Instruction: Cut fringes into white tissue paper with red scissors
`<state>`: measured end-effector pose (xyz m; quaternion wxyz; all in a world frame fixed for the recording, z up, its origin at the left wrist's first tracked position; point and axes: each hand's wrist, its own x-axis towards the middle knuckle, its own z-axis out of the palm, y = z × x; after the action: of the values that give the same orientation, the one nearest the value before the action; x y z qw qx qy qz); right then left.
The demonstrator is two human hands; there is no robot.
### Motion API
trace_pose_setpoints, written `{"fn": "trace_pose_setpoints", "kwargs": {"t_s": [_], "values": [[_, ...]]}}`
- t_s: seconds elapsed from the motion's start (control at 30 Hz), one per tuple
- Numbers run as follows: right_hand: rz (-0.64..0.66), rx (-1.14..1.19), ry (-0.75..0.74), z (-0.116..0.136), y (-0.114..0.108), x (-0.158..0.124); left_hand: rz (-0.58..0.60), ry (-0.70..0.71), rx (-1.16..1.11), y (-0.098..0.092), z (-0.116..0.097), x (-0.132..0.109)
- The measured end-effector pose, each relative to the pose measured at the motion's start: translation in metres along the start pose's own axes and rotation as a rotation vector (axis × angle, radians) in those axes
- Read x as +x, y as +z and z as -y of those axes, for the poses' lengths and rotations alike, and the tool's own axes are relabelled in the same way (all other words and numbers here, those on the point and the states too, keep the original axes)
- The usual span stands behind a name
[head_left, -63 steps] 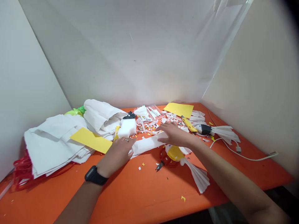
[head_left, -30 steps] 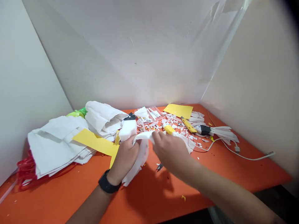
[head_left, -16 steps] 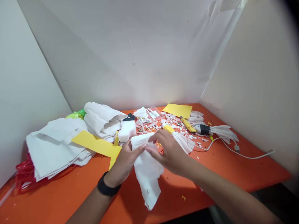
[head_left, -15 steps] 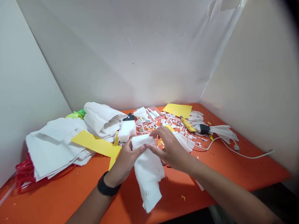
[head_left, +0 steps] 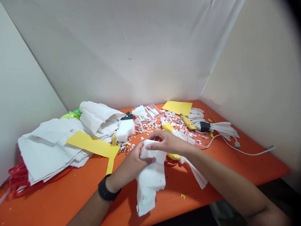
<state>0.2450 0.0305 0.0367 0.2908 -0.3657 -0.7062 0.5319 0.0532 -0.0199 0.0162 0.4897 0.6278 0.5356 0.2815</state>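
A strip of white paper (head_left: 150,177) with a torn lower end hangs over the front part of the orange table (head_left: 188,188). Its upper end is folded over between both hands. My left hand (head_left: 133,160), with a black band at the wrist, grips the paper from the left, thumb across its front. From the right, my right hand (head_left: 164,141) pinches the top edge, fingers bent over it and thumb in front. Just beyond the left hand lies a white foam block (head_left: 125,130). Beside the right hand is a yellow textured piece (head_left: 173,156), partly hidden by the forearm.
Stacked white sheets (head_left: 51,147) and red cord (head_left: 20,177) are at the left. Yellow paper (head_left: 90,145) lies beside them. Scraps cover the back middle, near a yellow cutter (head_left: 188,121), a black-banded item with white strips (head_left: 204,126) and a white cable (head_left: 251,154).
Both hands have moved slightly right with the paper, whose lower end has swung left. The right hand has closed over the top edge. More of the yellow textured piece shows. The view has shifted a little.
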Motion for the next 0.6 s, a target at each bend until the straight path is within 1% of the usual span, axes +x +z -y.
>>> {"fn": "trace_pose_setpoints", "kwargs": {"t_s": [0.07, 0.1, 0.17, 0.27, 0.33, 0.4, 0.47, 0.53, 0.6], "values": [[0.090, 0.024, 0.021, 0.001, -0.001, -0.001, 0.028, 0.014, 0.044, 0.000, 0.000, -0.001], [0.096, 0.042, 0.022, 0.000, -0.001, -0.001, 0.046, 0.016, 0.051, 0.000, -0.001, -0.002], [0.042, 0.076, 0.006, -0.001, -0.003, -0.002, 0.112, 0.005, 0.038, -0.002, -0.001, -0.003], [-0.147, 0.130, -0.013, -0.005, -0.007, -0.003, 0.230, -0.055, 0.051, -0.009, -0.001, -0.006], [-0.250, 0.174, -0.014, -0.008, -0.011, -0.002, 0.260, -0.101, 0.063, -0.016, 0.000, -0.006], [-0.277, 0.199, -0.007, -0.011, -0.015, -0.001, 0.265, -0.135, 0.021, -0.021, 0.001, -0.006], [-0.245, 0.190, 0.017, -0.015, -0.018, 0.000, 0.299, -0.156, -0.057, -0.025, 0.004, -0.005], [-0.233, 0.160, 0.026, -0.018, -0.020, 0.001, 0.324, -0.144, -0.108, -0.026, 0.006, -0.003], [-0.284, 0.114, -0.008, -0.021, -0.020, 0.001, 0.331, -0.122, -0.126, -0.025, 0.009, -0.003]]}}
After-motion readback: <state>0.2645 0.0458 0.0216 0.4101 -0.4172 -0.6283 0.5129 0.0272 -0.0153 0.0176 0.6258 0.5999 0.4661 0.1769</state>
